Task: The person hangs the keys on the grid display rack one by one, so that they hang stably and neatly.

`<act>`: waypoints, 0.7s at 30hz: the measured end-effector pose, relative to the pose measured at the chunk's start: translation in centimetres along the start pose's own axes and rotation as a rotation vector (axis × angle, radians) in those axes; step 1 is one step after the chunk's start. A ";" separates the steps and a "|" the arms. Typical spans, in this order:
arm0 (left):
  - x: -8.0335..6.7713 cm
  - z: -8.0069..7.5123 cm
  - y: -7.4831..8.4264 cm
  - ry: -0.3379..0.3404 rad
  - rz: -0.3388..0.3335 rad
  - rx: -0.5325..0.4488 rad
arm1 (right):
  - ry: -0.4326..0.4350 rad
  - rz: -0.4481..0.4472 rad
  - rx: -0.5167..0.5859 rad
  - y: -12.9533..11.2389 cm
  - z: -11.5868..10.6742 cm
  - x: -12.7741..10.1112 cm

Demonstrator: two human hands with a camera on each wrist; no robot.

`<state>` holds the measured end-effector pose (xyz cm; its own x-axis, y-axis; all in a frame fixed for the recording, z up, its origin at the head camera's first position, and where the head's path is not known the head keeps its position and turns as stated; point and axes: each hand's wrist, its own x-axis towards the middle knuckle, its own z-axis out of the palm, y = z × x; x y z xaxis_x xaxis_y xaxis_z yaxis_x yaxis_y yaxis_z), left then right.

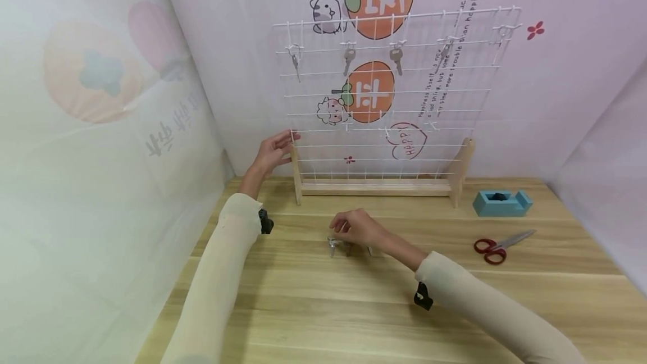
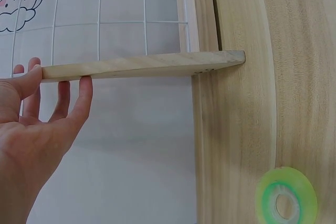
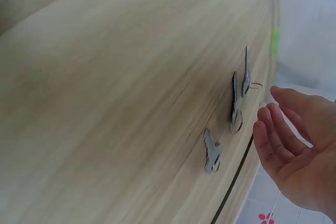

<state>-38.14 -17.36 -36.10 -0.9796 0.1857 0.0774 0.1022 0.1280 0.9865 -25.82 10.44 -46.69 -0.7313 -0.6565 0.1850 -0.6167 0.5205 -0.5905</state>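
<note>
My left hand (image 1: 273, 151) pinches the left wooden upright (image 2: 142, 66) of a white wire grid rack (image 1: 384, 92), thumb on one side and fingers on the other. Just above the table, my right hand (image 1: 360, 228) hovers with its fingers loosely bent and nothing in them. Beneath and beside it lie three metal keys with small rings: a near key (image 3: 211, 151), a middle key (image 3: 234, 98) and a far key (image 3: 246, 74). On hooks along the upper part of the rack hang several more keys (image 1: 350, 60).
Right of the rack stand a blue tape dispenser (image 1: 487, 206) and red-handled scissors (image 1: 496, 251) on the wooden table (image 1: 313, 302). A green tape roll (image 2: 310, 198) shows in the left wrist view. Small white hooks (image 1: 386, 131) sit lower on the grid. Printed cloth walls enclose the table.
</note>
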 end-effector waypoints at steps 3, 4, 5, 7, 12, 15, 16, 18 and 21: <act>-0.1 0.1 0.0 0.003 0.007 -0.003 | -0.029 0.013 -0.004 -0.3 0.4 0.4; -0.1 0.1 0.0 0.001 0.011 -0.004 | -0.040 0.021 0.001 -0.4 0.5 0.5; -0.1 0.1 0.0 -0.001 0.014 -0.009 | -0.050 0.026 0.001 -0.5 0.6 0.6; -0.2 0.1 0.0 -0.008 0.024 -0.014 | -0.064 0.024 -0.004 -0.7 0.8 0.8; -0.4 0.0 0.0 -0.005 0.031 -0.022 | -0.082 0.019 -0.025 -0.8 1.2 1.1; -0.4 0.0 0.0 0.007 0.021 -0.024 | -0.088 0.022 -0.032 -0.8 1.4 1.3; -0.4 0.0 0.0 0.009 0.017 -0.026 | -0.089 0.025 -0.034 -0.8 1.5 1.3; -0.4 -0.1 0.0 0.012 0.014 -0.024 | -0.089 0.028 -0.044 -0.9 1.5 1.4; -0.4 -0.1 -0.1 0.011 0.015 -0.018 | -0.086 0.033 -0.071 -0.9 1.5 1.4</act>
<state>-37.75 -17.57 -36.17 -0.9798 0.1767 0.0939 0.1140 0.1076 0.9876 -25.85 8.27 -47.14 -0.7261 -0.6808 0.0965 -0.6136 0.5782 -0.5378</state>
